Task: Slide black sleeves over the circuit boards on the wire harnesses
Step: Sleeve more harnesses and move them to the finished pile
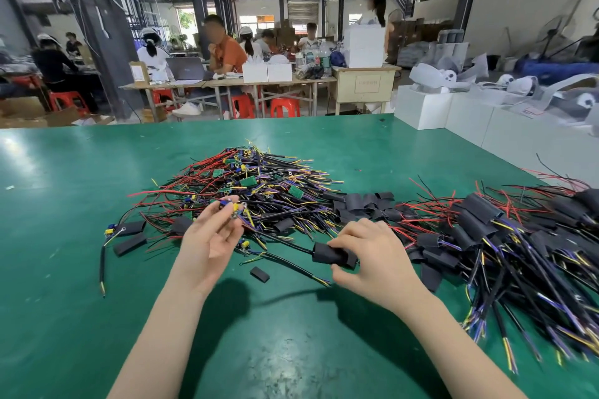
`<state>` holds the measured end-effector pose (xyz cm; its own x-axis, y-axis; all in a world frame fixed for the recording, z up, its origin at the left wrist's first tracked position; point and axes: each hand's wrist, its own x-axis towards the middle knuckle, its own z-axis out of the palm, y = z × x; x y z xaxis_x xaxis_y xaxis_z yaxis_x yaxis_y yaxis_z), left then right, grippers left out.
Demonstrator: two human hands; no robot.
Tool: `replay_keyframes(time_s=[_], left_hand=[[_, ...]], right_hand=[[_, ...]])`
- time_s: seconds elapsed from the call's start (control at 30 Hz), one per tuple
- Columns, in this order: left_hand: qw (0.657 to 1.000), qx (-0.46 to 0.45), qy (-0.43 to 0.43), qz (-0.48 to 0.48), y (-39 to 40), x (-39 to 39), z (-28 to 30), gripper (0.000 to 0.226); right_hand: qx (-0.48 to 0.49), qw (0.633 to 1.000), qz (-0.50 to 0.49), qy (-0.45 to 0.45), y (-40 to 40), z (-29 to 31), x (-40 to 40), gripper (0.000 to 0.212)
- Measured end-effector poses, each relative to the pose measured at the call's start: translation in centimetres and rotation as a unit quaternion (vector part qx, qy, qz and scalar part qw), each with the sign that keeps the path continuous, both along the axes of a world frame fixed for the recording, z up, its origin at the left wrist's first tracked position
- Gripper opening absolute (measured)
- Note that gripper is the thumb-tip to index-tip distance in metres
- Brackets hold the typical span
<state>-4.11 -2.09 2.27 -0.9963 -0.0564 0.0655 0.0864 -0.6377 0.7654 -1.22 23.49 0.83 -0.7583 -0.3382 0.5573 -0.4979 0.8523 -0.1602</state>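
My left hand (212, 236) pinches a small circuit board (231, 207) with yellow and blue parts, lifted at the near edge of a tangled pile of unsleeved wire harnesses (252, 185). My right hand (369, 253) grips a black sleeve (330, 254) that sits on a harness, with a black cable running out of its left end. A heap of loose black sleeves (363, 204) lies just beyond my right hand. Harnesses with sleeves on them (505, 236) are piled at the right.
Loose sleeves lie on the green table (64, 269) at the left (129, 244) and between my hands (259, 274). White boxes (453, 113) line the table's far right edge. Several people sit at tables in the background.
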Motion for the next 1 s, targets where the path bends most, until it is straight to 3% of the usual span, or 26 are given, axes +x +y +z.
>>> replay_keyframes(time_s=[0.17,0.27,0.43,0.6,0.77,1.0], left_hand=[[0.996,-0.045,0.054,-0.054,1.9,0.7,0.1,0.015],[0.991,-0.068,0.076,-0.092,3.1,1.1,-0.3,0.016],[0.967,-0.18,0.107,-0.144,4.4,1.6,-1.5,0.011],[0.938,-0.314,0.12,-0.083,4.1,1.2,-2.0,0.018],[0.965,-0.244,0.084,-0.049,4.7,0.8,-2.7,0.015],[0.964,-0.236,0.078,-0.09,4.8,1.0,-2.5,0.027]], right_hand=[[0.055,0.997,-0.049,0.019,0.3,-0.3,-0.2,0.019],[0.01,1.0,-0.018,0.0,0.2,-0.1,-0.1,0.022],[-0.116,0.993,0.031,0.016,-0.9,0.4,0.4,0.025],[-0.114,0.992,0.018,0.056,-0.5,0.3,0.4,0.026],[-0.056,0.996,0.032,0.068,-0.6,-0.1,0.2,0.028],[-0.062,0.991,0.078,0.09,-0.3,0.2,-0.1,0.028]])
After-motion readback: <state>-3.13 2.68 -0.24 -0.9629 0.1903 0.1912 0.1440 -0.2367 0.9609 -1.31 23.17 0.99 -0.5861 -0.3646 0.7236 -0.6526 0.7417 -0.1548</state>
